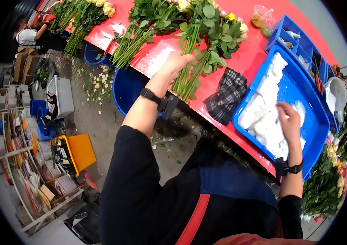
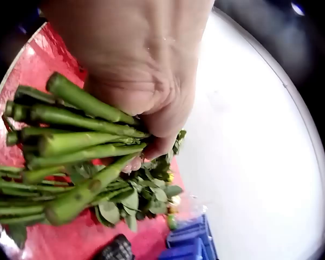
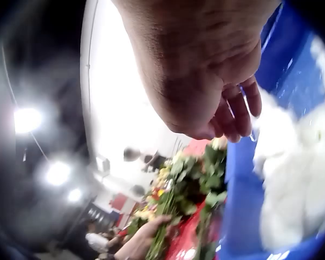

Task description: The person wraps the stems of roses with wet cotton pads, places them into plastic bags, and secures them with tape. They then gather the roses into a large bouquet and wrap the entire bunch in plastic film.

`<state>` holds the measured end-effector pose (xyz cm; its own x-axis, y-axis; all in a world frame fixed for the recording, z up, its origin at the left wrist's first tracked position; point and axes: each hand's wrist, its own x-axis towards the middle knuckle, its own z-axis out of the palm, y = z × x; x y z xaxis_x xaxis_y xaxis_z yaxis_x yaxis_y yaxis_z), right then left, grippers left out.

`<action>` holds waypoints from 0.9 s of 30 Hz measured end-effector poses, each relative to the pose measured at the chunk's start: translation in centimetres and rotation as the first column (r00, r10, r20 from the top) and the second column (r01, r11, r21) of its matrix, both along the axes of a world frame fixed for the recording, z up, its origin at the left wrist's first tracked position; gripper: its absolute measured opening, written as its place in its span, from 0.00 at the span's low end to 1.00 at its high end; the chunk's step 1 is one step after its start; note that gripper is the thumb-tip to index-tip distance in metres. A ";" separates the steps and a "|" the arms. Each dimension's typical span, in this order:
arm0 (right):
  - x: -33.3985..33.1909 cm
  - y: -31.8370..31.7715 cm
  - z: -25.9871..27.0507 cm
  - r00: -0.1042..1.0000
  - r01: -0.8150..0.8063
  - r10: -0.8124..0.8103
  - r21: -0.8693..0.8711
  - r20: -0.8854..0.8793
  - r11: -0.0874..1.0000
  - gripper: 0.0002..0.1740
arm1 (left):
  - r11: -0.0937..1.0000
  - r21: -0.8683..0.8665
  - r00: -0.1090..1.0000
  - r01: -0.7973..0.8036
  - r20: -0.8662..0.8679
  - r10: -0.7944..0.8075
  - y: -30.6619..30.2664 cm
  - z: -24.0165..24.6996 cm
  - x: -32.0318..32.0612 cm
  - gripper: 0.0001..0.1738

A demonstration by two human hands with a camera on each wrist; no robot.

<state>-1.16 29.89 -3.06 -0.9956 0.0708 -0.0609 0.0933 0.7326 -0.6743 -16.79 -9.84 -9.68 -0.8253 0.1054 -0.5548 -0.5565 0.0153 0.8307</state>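
My left hand [image 1: 176, 63] grips a bunch of leafy rose stems [image 1: 190, 43] over the table's near edge. In the left wrist view, the thick cut stem ends [image 2: 70, 143] stick out of the grip toward the camera. Another bunch of stems [image 1: 198, 77] lies beside it on the table. My right hand [image 1: 290, 122] hovers over a blue tray [image 1: 316, 118], fingers loosely bent with nothing visible between them. Wet-looking white wads [image 1: 266, 124] fill the tray's near side; in the right wrist view the fingertips [image 3: 242, 127] are close to these white wads [image 3: 292, 179].
More rose bunches [image 1: 153, 20] lie along the red table [image 1: 157, 53], with red-handled shears [image 1: 114, 41] among them. A dark plaid cloth [image 1: 226, 96] lies left of the tray. Behind it stands a blue divided organizer [image 1: 281, 28]. Blue buckets [image 1: 126, 92] stand below the edge.
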 end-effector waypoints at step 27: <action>12.9 0.7 0.4 0.710 -0.632 0.676 -0.245 0.197 0.735 0.17 | -0.142 -0.648 0.030 0.748 0.247 -0.968 22.5 10.5 23.0 0.28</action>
<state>11.78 30.61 -2.62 -0.7328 -0.6238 -0.2717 -0.1870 0.5686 -0.8010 6.18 12.65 0.84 -0.3139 0.6708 -0.6720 0.5452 0.7068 0.4508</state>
